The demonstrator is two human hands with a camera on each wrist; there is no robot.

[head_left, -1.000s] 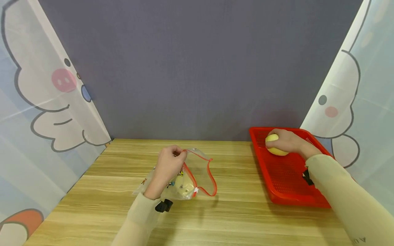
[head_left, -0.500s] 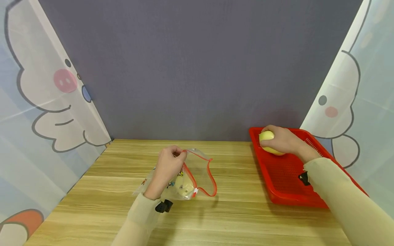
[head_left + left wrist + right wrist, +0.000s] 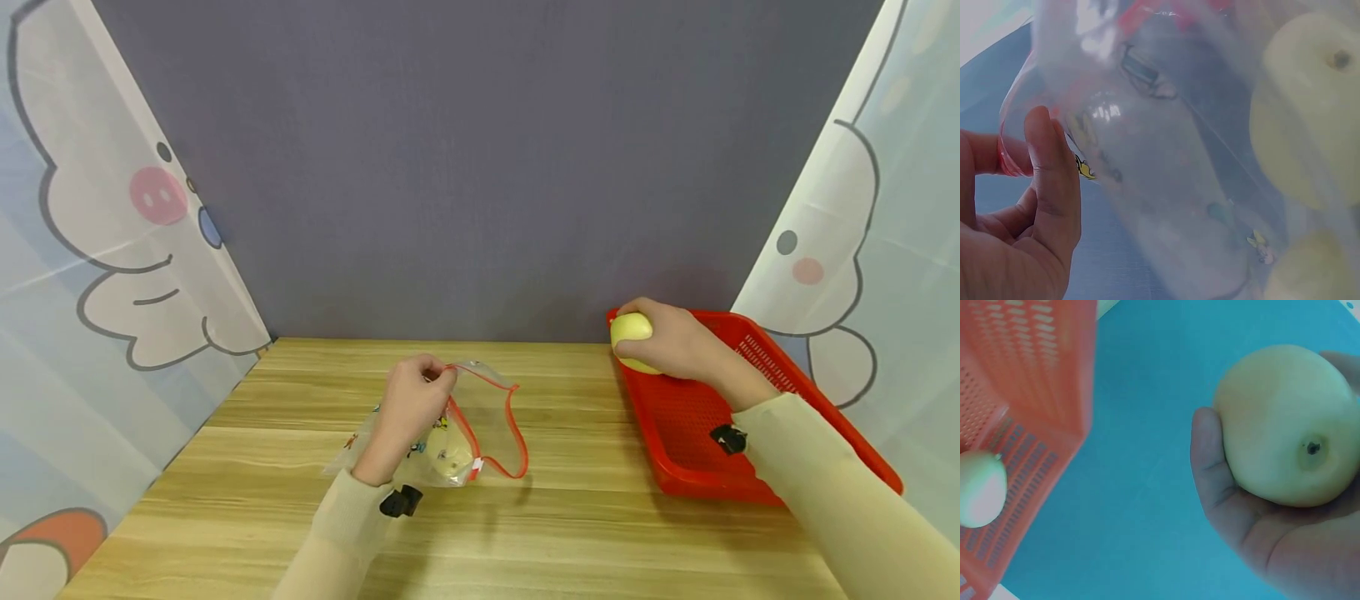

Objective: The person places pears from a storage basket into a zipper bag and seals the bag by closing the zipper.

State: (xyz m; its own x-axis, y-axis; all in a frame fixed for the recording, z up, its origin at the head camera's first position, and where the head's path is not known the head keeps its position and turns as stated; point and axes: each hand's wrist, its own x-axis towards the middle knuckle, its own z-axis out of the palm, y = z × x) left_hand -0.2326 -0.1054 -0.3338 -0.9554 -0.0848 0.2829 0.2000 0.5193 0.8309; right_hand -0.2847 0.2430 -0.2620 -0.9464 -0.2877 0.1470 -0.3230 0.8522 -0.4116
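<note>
1. Left hand: thumb and fingers drawn nearly together, pinching the red-edged mouth of a clear printed bag; the mouth gapes to the right of this hand.
2. Bagged fruits: two, pale yellow, seen through the plastic to the right of the left hand in its wrist view.
3. Right hand: fingers and thumb spread to the breadth of a round yellow fruit and curved about its sides, gripping it.
4. Red basket: perforated, extending from beneath the right hand toward the person; another fruit lies inside, left of that hand in its wrist view.
5. Counter: wood-grained, below both hands.
</note>
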